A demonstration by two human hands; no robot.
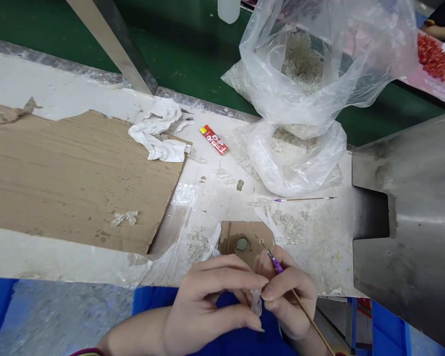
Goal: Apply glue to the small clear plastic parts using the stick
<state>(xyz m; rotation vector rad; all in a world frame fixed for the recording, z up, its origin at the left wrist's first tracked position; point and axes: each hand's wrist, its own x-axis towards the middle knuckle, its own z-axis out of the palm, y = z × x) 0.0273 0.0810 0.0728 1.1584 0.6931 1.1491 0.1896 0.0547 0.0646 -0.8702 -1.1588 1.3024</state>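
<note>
A: What's held?
B: Left hand (211, 304) and right hand (291, 296) pinch a clear plastic piece (256, 302) between them; the right also grips a purple-tipped stick (277, 264)
A: Nearby?
B: A round ornament (242, 244) just beyond the fingertips

— What colours am I getting on my screen?
— I see a white tabletop (59, 89), brown cardboard (77, 173), a white cloth (157, 129), and a red packet (214, 139) with white marks and a yellow end.
— The stick (276, 262) and the piece (256, 302)?
— Tan with a purple band; clear.

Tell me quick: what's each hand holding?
Left hand: closed, pinching a small clear piece.
Right hand: closed on a thin purple-banded stick.
</note>
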